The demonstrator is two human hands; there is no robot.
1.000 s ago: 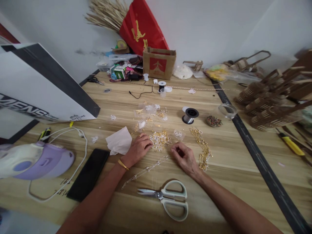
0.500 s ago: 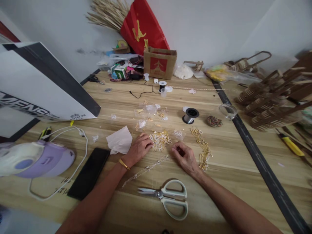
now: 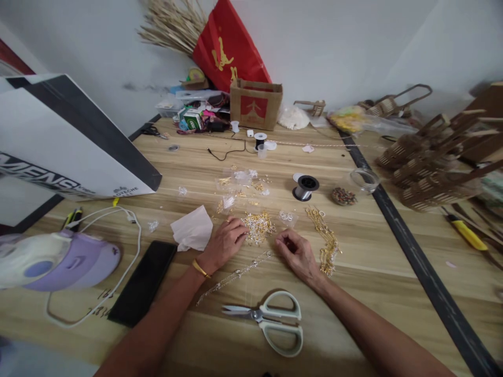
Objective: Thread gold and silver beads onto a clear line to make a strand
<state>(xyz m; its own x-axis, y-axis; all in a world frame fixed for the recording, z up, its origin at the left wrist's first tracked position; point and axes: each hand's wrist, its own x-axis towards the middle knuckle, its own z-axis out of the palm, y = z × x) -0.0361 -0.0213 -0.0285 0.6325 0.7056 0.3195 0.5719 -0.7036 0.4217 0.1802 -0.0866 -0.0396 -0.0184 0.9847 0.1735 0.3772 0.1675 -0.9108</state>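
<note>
A heap of small gold and silver jewelry findings (image 3: 259,227) lies on the wooden table. At its left edge rests my left hand (image 3: 227,242), palm down, fingers stretched out and fingertips touching the heap. My right hand (image 3: 295,251) lies on its side just right of the heap, fingers curled in toward the thumb; whatever they may hold is hidden. Between the hands and nearer me, a silver chain (image 3: 238,273) runs diagonally. Gold chains (image 3: 327,243) lie right of my right hand. White-handled scissors (image 3: 271,317) lie in front, blades pointing left.
Left stand a tissue (image 3: 193,228), a black phone (image 3: 143,283), a purple device (image 3: 78,256) with a white cable and a large box (image 3: 90,141). A wire spool (image 3: 305,187), a bead pile (image 3: 343,196) and a glass jar (image 3: 364,180) sit at right. Wooden baskets (image 3: 424,162) stand beyond.
The view has shifted very slightly. Both hands stay in nearly the same place beside the heap, with the left hand's fingers moving a little.
</note>
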